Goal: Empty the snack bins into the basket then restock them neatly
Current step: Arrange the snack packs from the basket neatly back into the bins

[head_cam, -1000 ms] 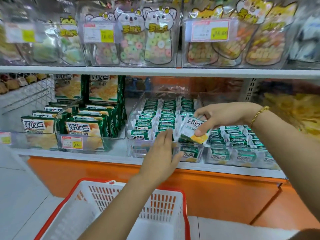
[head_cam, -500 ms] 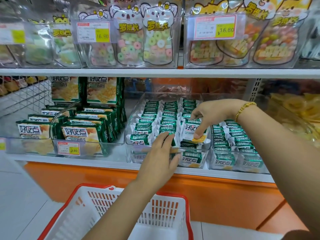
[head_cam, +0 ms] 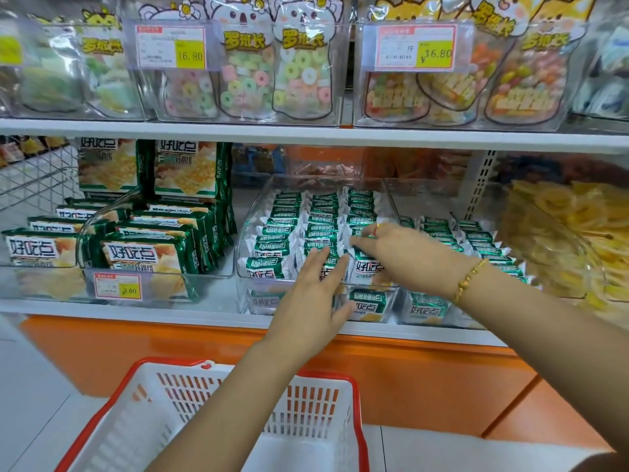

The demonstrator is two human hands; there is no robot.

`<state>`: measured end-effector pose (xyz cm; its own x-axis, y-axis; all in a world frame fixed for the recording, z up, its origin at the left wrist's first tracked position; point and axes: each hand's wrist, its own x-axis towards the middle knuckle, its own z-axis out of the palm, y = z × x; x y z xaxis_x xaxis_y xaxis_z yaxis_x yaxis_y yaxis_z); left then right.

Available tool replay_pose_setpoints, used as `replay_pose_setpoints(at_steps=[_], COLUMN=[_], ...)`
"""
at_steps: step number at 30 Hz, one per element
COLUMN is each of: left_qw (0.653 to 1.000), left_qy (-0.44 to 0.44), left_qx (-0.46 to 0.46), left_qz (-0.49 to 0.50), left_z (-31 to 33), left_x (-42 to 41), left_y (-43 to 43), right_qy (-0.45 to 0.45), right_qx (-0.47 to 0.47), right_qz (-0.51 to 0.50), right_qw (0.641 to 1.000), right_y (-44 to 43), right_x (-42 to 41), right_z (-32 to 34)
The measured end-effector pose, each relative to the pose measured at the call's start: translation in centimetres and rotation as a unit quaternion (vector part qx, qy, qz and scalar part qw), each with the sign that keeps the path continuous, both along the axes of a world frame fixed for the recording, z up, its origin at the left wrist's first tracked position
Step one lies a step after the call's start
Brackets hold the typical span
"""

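Head camera view of a shop shelf: a person tidies small snack packets in the middle bin [head_cam: 244, 233], and the neat rows could come undone from here. At that bin's front edge the left grip [head_cam: 315, 294] lies flat, fingers straight, pressed against the leading packets and clasping none. If it lifts too soon, the upright rows [head_cam: 318, 226] would likely topple forward over the low lip, toward the basket [head_cam: 218, 400] below the bin. At the bin's front right corner the right grip [head_cam: 405, 257] appears to pinch one upright packet [head_cam: 369, 267], though motion blur hides the thumb. Pushed in hard, the glossy wrapper may skew or buckle its neighbours. The right forearm crosses low over the right-hand bin [head_cam: 425, 195], just right of the middle one, and could drag its packets out of line.

Containers, from the left: the clear left-hand bin [head_cam: 85, 240] beside the middle bin carries large green cracker packs [head_cam: 146, 255] standing on edge. Below and slightly left of the middle bin, the white, red-rimmed basket shows no packets in the part in view, which suggests restocking is well along. The middle bin holds three rows of green-and-white packets, reaching nearly to its back wall. The right-hand bin holds the same small packets [head_cam: 476, 240], with its rear part bare. Farther right of the middle bin, another bin holds yellow dried slices [head_cam: 571, 233].
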<state>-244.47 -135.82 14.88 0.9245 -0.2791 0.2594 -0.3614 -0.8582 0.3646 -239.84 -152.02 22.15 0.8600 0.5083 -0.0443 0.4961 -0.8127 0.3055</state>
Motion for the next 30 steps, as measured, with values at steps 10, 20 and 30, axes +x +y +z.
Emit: replay_pose_setpoints(at_steps=[10, 20, 30], left_qw=[0.997, 0.991, 0.979], left_qy=[-0.018, -0.085, 0.135], left_qx=[0.071, -0.083, -0.077], left_qz=[-0.006, -0.064, 0.133], left_z=[-0.4, -0.8, -13.7], left_x=[0.3, -1.9, -6.4], left_y=[0.3, 3.5, 17.7], right_qy=[-0.003, -0.022, 0.180], right_qx=[-0.029, 0.004, 0.092], right_qz=[0.007, -0.070, 0.067], right_qw=[1.000, 0.997, 0.977], right_y=[0.2, 1.9, 10.7], right_x=[-2.1, -4.1, -7.0], right_z=[-5.3, -3.7, -12.2])
